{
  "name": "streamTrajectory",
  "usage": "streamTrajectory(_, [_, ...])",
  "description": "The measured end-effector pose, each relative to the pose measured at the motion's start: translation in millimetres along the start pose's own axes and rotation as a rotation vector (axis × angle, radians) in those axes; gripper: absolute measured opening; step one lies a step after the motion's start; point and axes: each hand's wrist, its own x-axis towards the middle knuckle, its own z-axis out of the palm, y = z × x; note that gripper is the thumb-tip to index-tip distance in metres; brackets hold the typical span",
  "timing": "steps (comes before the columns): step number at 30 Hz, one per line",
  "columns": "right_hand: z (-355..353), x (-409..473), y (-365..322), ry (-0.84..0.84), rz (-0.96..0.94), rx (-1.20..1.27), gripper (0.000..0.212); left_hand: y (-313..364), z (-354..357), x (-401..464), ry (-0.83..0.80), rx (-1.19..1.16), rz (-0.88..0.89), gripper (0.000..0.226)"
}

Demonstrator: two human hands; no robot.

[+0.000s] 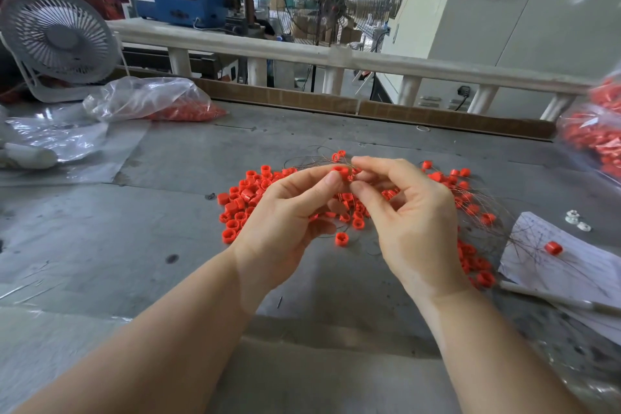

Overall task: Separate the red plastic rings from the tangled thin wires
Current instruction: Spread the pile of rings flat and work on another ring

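Left hand pinches a red ring; right hand pinches thin wires beside it, above the ring pile on grey worktop. Nearby: bagged rings far left, desk fan, paper sheet right.

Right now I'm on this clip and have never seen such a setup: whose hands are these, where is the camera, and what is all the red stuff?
There is no machine, only a person filmed by a camera worn on the head, looking down. On the grey table lies a pile of red plastic rings tangled with thin wires. The left hand pinches one red ring; the right hand pinches the wire beside it. A bag of rings and a white fan sit far left.
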Motion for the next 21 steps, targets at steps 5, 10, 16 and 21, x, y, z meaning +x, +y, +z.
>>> streamTrajectory(5, [0.5, -0.1, -0.8, 0.019, -0.028, -0.018, 0.013, 1.5, 2.0, 0.3, -0.072, -0.096, -0.083, 0.022])
streamTrajectory(10, [0.3, -0.4, -0.9, 0.038, -0.057, -0.023, 0.01, 1.3, 0.5, 1.8, -0.106, -0.131, -0.135, 0.025])
streamTrajectory(16, [-0.3, -0.7, -1.4, 0.044, -0.063, -0.008, 0.009, -0.7, -1.5, 3.1, -0.128, -0.167, -0.152, 0.023])
streamTrajectory(21, [-3.0, -0.9, -0.8, 0.06, -0.117, -0.088, 0.007, -1.3, -3.1, 4.5, -0.124, -0.189, -0.117, 0.022])
